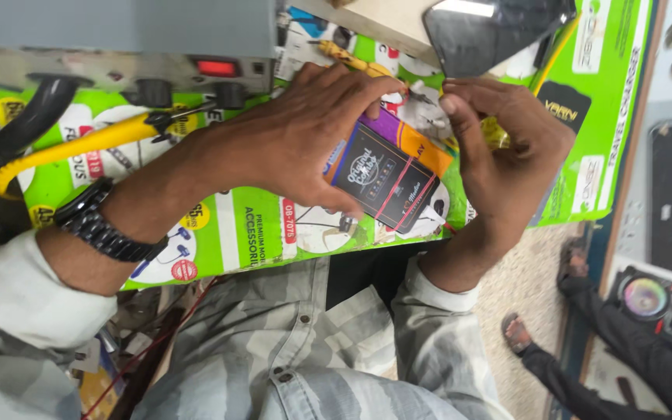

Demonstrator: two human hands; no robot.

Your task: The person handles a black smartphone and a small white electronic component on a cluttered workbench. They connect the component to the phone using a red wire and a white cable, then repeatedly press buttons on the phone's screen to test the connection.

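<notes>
Near the middle of the green mat (250,225), the left hand (297,140) gripped the small dark packet (386,177), its long axis slanting toward the right hand (507,167), whose fingers curled closed beside its far end.

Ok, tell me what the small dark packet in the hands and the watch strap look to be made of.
Small packet: looks like glossy printed card or plastic film; its dark face shows a slight sheen, so I can't say which. The left hand and right hand grip it. Watch strap: seems black metal or hard plastic links, since it is segmented and shiny.
</notes>
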